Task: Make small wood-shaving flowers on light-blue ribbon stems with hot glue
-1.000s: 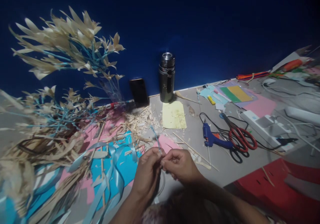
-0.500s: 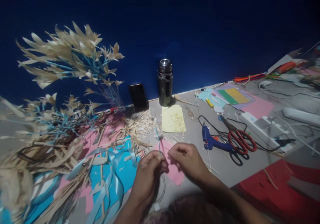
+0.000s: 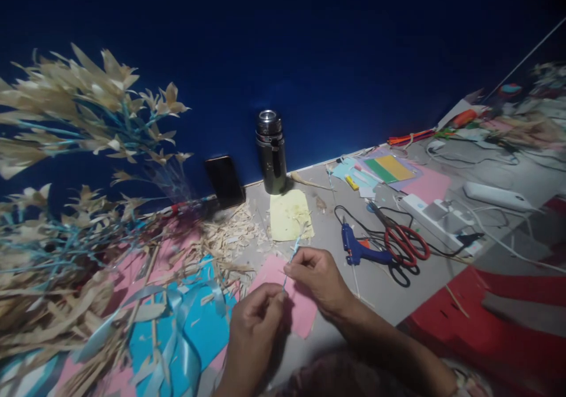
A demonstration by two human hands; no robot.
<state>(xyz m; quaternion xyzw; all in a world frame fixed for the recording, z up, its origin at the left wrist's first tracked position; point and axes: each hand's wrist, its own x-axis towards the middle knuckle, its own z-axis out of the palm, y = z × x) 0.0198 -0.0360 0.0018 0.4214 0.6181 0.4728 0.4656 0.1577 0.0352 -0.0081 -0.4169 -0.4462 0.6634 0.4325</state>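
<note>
My left hand (image 3: 255, 321) is closed in a pinch on the lower end of a thin blue-wrapped stick (image 3: 289, 259). My right hand (image 3: 316, 277) pinches the same stick higher up, its fingers curled round it. The stick slants up to the right between the two hands, above a pink paper sheet (image 3: 283, 294) on the grey table (image 3: 380, 291). Both forearms reach in from the bottom edge.
Dried beige leaf sprays on blue stems (image 3: 88, 125) fill the left. Light-blue ribbon (image 3: 177, 338) and shavings lie nearby. A steel flask (image 3: 270, 151), a phone (image 3: 224, 181), yellow paper (image 3: 289, 215), a blue glue gun (image 3: 359, 249), red scissors (image 3: 404, 243), a power strip (image 3: 437, 215) and a red stool (image 3: 490, 326) stand around.
The view has swung right, so everything shifted left in frame. My hands have drawn apart: the left dropped lower, the right stayed higher, and the stick now slants to the right.
</note>
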